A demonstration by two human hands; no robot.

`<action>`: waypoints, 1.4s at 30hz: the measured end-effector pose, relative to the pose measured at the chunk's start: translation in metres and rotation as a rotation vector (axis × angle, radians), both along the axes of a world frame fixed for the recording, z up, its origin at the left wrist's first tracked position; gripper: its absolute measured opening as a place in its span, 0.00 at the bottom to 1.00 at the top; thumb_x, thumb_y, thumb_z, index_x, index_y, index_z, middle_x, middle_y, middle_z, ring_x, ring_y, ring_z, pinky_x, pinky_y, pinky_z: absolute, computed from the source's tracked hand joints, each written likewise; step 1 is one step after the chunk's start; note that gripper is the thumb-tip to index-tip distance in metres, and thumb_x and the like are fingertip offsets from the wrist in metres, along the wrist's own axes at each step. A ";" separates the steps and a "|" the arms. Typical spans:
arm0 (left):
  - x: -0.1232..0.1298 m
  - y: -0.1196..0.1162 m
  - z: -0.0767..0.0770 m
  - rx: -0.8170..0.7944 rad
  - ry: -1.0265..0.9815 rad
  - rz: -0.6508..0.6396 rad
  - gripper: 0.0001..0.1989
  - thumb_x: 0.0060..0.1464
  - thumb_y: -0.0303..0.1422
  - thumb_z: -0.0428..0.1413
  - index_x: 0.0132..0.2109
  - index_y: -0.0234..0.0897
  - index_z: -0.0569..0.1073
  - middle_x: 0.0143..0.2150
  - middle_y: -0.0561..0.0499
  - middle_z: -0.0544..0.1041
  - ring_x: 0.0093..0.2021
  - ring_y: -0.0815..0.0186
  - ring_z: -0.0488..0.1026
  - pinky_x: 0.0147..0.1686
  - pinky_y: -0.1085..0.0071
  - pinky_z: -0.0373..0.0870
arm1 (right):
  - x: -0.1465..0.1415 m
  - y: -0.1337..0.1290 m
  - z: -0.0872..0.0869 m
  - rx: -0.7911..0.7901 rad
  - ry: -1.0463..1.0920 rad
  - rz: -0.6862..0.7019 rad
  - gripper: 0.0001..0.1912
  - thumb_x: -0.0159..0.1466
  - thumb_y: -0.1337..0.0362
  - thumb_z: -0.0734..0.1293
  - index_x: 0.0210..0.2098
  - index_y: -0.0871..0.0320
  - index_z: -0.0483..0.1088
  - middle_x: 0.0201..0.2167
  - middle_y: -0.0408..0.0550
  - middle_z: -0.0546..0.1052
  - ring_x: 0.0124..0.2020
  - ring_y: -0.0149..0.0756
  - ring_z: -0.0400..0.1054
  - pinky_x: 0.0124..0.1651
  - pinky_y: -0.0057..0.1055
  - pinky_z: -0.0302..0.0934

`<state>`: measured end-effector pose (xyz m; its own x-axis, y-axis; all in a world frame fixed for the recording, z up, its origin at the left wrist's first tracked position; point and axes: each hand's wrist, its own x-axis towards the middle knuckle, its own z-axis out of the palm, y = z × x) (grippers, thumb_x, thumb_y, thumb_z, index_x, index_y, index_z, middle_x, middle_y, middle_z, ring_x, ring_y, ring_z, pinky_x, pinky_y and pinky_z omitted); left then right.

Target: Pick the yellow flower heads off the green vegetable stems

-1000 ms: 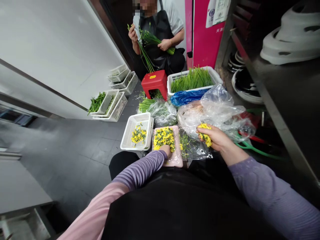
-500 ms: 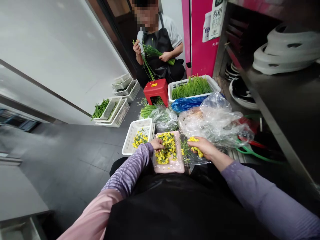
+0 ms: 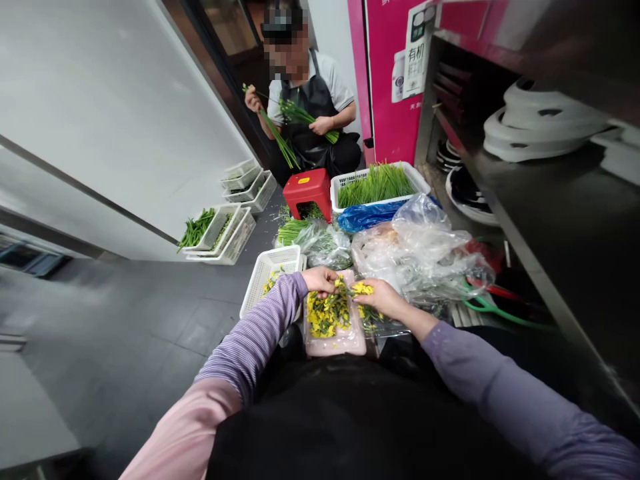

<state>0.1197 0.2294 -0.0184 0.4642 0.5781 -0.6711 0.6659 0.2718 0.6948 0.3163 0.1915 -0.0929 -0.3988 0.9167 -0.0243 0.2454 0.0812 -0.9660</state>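
Observation:
A bunch of small yellow flowers (image 3: 363, 289) sticks out of my right hand (image 3: 383, 298), whose fingers are closed around it just above the right side of a pink tray (image 3: 345, 345). Close by on the left, my left hand (image 3: 321, 281) is pinched over the tray's far end. Yellow blossoms show right at its fingertips, but what lies between them is too small to make out. Loose yellow flowers with green stems (image 3: 327, 317) cover much of the tray. More flowers and stems (image 3: 370, 319) lie on clear plastic beneath my right hand.
Left of the tray stands a white basket (image 3: 257, 283) holding some yellow flowers. Clear plastic bags (image 3: 415, 250), a red stool (image 3: 307, 190) and a basket of green stalks (image 3: 375, 185) lie beyond. A co-worker (image 3: 313, 100) holds green stalks. A metal shelf (image 3: 540, 220) borders the right.
My left hand has risen from the flowers in the tray towards its far end. My right hand has come left, bringing its yellow flowers close to my left hand. The view has shifted slightly.

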 end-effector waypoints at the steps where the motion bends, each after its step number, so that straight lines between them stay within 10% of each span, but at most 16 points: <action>1: 0.005 0.002 0.003 0.010 -0.014 -0.013 0.09 0.35 0.32 0.59 0.25 0.32 0.67 0.13 0.57 0.66 0.12 0.74 0.61 0.15 0.78 0.56 | 0.001 0.001 -0.002 -0.088 0.051 0.007 0.17 0.45 0.63 0.69 0.36 0.62 0.72 0.30 0.46 0.75 0.30 0.35 0.67 0.36 0.30 0.60; 6: 0.025 0.015 0.005 0.013 -0.106 0.014 0.10 0.35 0.32 0.59 0.25 0.32 0.67 0.12 0.58 0.65 0.12 0.75 0.60 0.14 0.78 0.54 | 0.003 0.002 -0.008 -0.425 0.345 -0.057 0.15 0.44 0.62 0.71 0.30 0.63 0.69 0.21 0.41 0.71 0.19 0.26 0.60 0.20 0.24 0.54; 18: 0.056 0.022 -0.005 0.024 -0.432 0.333 0.14 0.33 0.34 0.62 0.28 0.30 0.68 0.14 0.57 0.63 0.13 0.78 0.56 0.14 0.79 0.48 | 0.011 0.005 0.009 -0.787 0.863 -0.115 0.11 0.47 0.67 0.69 0.31 0.60 0.67 0.19 0.41 0.70 0.17 0.23 0.61 0.19 0.20 0.56; 24: 0.077 0.014 -0.024 0.152 -0.572 0.532 0.09 0.36 0.31 0.57 0.28 0.30 0.69 0.17 0.55 0.66 0.11 0.80 0.53 0.12 0.80 0.45 | 0.006 0.007 0.008 -0.628 0.908 -0.271 0.13 0.45 0.66 0.71 0.30 0.61 0.66 0.21 0.42 0.72 0.19 0.26 0.64 0.22 0.23 0.59; 33: 0.117 0.003 -0.041 0.138 -0.444 1.242 0.04 0.38 0.27 0.50 0.22 0.34 0.61 0.13 0.58 0.57 0.11 0.76 0.54 0.10 0.80 0.42 | 0.002 0.008 -0.006 -0.251 0.467 -0.481 0.14 0.45 0.63 0.67 0.31 0.61 0.67 0.20 0.43 0.72 0.20 0.31 0.64 0.24 0.27 0.59; 42: 0.098 0.010 -0.041 -0.168 -0.491 1.157 0.02 0.37 0.24 0.46 0.23 0.34 0.60 0.11 0.59 0.53 0.10 0.78 0.43 0.10 0.80 0.38 | 0.008 0.009 0.005 -0.162 0.246 -0.435 0.12 0.45 0.62 0.67 0.30 0.60 0.68 0.15 0.39 0.68 0.16 0.30 0.59 0.20 0.27 0.54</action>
<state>0.2173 0.2389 -0.0592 -0.0335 0.7358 -0.6763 -0.3358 0.6291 0.7010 0.3244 0.2003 -0.0879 0.0064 0.9911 -0.1328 -0.0123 -0.1327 -0.9911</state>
